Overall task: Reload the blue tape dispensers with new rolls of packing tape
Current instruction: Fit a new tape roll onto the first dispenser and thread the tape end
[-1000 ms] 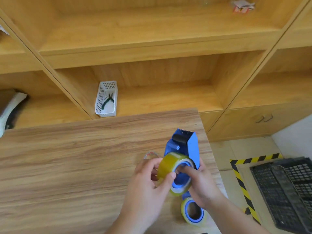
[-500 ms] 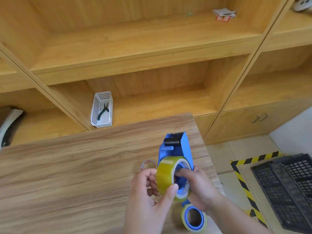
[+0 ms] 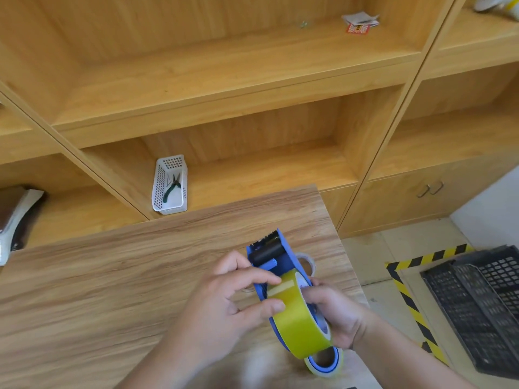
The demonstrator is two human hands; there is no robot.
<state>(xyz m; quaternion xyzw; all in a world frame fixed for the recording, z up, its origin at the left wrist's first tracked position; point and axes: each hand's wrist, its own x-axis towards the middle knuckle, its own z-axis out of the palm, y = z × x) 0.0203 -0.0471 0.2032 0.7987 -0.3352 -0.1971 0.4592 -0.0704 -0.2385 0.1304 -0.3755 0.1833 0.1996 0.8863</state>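
A blue tape dispenser (image 3: 276, 255) with a black roller and a toothed blade at its far end is held over the wooden table (image 3: 112, 290), near the table's right edge. A yellowish roll of packing tape (image 3: 300, 321) sits on its hub. My left hand (image 3: 224, 307) pinches the roll's outer face near a loose tape end, thumb and fingers on it. My right hand (image 3: 334, 315) grips the dispenser and roll from the right side. A second tape roll with a blue core (image 3: 325, 360) lies on the table just below them.
A clear, nearly spent tape ring (image 3: 307, 262) lies on the table behind the dispenser. A white basket (image 3: 170, 186) with pliers stands on the shelf beyond the table. Black crates (image 3: 483, 307) and hazard-striped floor tape (image 3: 412, 307) are on the right.
The dispenser with the roll has turned so its blade end points away and the roll's outer face is up. My left fingers now lie on the roll's outer face.
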